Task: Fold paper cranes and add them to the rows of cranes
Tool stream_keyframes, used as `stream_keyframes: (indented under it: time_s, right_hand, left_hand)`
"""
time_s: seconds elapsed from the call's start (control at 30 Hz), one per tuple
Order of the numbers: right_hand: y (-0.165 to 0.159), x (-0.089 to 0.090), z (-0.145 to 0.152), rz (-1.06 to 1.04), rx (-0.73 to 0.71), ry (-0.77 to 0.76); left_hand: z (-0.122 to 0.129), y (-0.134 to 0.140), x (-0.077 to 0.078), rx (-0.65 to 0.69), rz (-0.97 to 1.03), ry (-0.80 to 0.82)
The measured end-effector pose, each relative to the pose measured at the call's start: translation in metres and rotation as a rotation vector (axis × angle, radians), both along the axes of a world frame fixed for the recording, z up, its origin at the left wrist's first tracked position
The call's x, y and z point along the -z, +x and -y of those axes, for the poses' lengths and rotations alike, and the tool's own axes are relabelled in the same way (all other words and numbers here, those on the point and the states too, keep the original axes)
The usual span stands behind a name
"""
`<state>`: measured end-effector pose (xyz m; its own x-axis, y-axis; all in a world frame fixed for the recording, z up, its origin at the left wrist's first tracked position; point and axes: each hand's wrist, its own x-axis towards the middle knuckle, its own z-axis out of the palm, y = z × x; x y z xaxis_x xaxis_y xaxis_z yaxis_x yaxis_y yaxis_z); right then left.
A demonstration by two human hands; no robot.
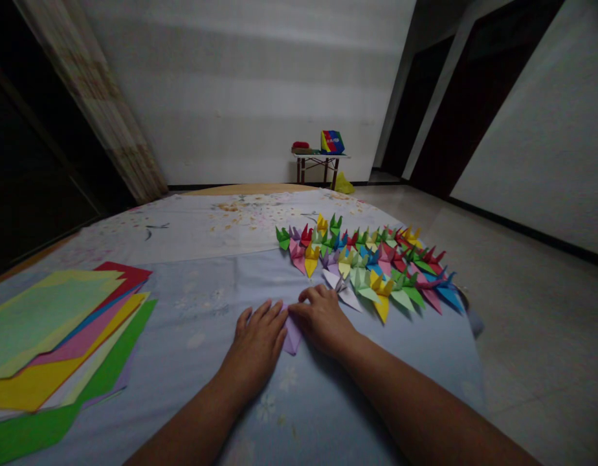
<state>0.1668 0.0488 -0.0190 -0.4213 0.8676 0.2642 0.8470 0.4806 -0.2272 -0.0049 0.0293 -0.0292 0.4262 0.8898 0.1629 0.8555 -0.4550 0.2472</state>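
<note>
A small folded piece of purple paper (292,335) lies on the cloth between my two hands, its lower point toward me. My left hand (259,343) rests flat at its left side, fingers stretched out and the tips near the paper's upper edge. From the right, my right hand (324,318) pinches the upper part of the paper between thumb and curled fingers. The fingers hide part of the folds. Just beyond my right hand stand several rows of folded paper cranes (382,294) in many colours, with a white crane (345,289) the closest.
At the left lies a fanned stack of coloured paper sheets (46,323). A pale blue cloth (192,362) covers the near table, with a floral cloth (206,226) farther back. By the wall, a small table (321,156) carries a multicoloured box (332,142).
</note>
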Motion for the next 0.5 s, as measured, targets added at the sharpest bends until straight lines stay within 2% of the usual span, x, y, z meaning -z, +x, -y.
stream_keyframes:
  time_s: [0.2, 0.5]
  right_hand:
    - [0.0, -0.006, 0.002, 0.095, -0.001, -0.015]
    - [0.02, -0.029, 0.011, 0.214, -0.002, -0.114]
  left_hand:
    - [0.004, 0.006, -0.004, -0.045, -0.148, 0.024]
    - [0.005, 0.002, -0.003, -0.04, -0.099, 0.041]
